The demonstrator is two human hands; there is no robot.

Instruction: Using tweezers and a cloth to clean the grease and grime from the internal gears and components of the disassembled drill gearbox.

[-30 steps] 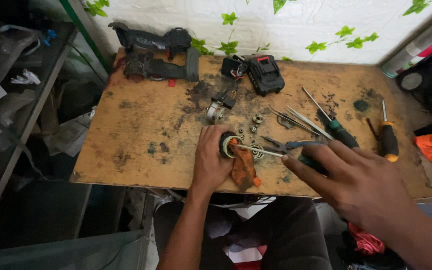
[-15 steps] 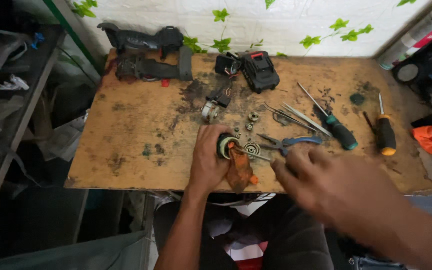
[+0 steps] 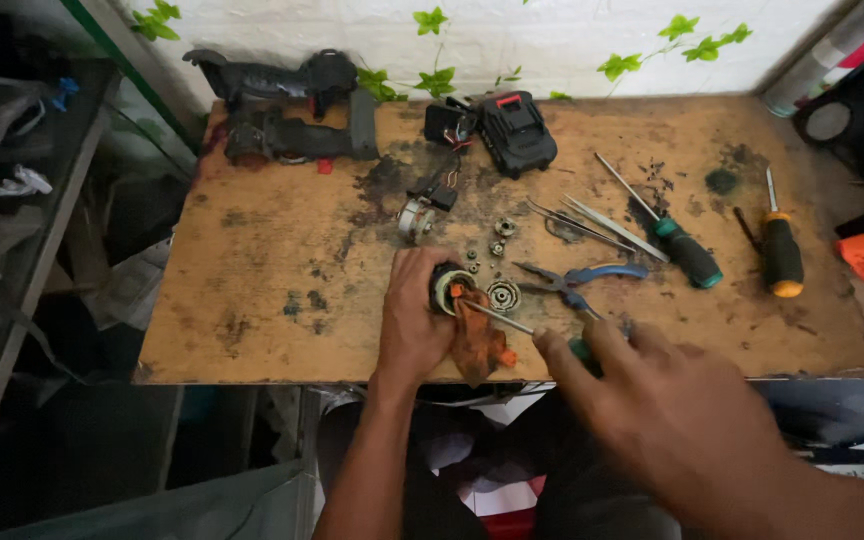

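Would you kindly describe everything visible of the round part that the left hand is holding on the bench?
The round part is a small dark cylinder with a pale ring on its upturned face. It stands near the front edge of the worn wooden bench. The left hand grips its side, an orange rag lies against it, and a thin screwdriver shaft reaches its rim.

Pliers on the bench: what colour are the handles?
Blue, on the pliers; clearest in the head view.

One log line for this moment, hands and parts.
left hand: holds round black motor part on stained wooden table | right hand: grips green-handled screwdriver, tip at part | orange rag: under shaft
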